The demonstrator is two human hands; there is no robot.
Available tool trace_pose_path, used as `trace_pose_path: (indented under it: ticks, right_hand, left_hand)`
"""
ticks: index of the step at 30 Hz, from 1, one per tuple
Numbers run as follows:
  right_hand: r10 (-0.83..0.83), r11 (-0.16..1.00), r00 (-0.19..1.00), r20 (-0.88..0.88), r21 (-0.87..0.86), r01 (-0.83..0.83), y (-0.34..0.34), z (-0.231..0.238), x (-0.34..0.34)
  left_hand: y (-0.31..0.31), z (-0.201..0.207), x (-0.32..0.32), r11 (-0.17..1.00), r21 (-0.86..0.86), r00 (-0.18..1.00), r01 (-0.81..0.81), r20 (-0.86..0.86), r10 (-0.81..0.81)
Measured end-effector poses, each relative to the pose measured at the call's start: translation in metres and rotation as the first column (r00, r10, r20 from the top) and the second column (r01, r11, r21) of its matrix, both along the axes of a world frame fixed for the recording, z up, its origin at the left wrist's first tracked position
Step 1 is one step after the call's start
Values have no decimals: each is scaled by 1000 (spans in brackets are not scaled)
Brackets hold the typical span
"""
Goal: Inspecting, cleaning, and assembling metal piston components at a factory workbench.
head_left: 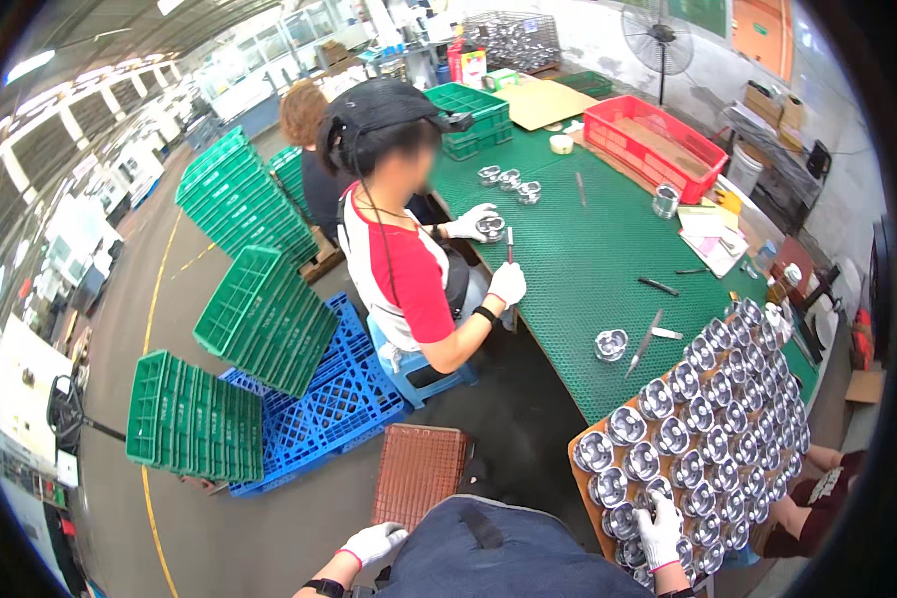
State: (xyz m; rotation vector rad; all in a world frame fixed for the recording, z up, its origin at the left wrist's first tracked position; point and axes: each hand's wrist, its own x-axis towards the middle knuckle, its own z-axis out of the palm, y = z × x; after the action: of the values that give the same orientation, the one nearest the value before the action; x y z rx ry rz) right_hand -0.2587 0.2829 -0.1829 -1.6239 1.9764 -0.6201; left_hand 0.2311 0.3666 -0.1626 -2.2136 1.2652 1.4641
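Note:
My right hand (660,530), in a white glove, reaches over a brown board (580,453) crowded with shiny metal pistons (672,435). Its fingers are closed about the rim of one piston (656,488) near the board's front left part; the palm side is hidden. Off to the left, my left hand (374,544), also gloved, hangs beside my dark blue apron. Its fingers are loosely stretched and nothing is in them. A single piston (611,345) stands apart on the green table mat (558,269), close to a slim pointed tool (646,342).
A seated co-worker (399,239) handles a piston and a slim tool across the table. Green crates (194,414) stand stacked on a blue pallet (319,439). A red crate (653,145) sits at the table's far side. Another person's arm (792,513) shows beyond the board.

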Motion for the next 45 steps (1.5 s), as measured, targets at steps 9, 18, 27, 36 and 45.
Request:
trace_pose_path:
  ticks: [9, 18, 27, 36, 45]
  right_hand:
    - [-43, 894, 985, 169, 446, -38, 35, 81, 38]
    - [-494, 712, 845, 205, 652, 259, 61, 24, 82]
    - [-498, 687, 849, 179, 679, 259, 16, -19, 99]
    - [-559, 657, 803, 206, 701, 277, 8, -32, 124]
    - [-584, 634, 786, 204, 719, 285, 15, -40, 131]
  left_hand:
    - [-207, -18, -46, 784, -266, 809, 561, -23, -587]
    - [-399, -50, -145, 520, -337, 557, 785, 14, -831]
    - [-516, -110, -179, 486, -217, 522, 847, 166, -836]
    - [-542, -142, -197, 584, -53, 572, 810, 290, -767]
    - [-550, -159, -203, 585, 29, 559, 811, 257, -788]
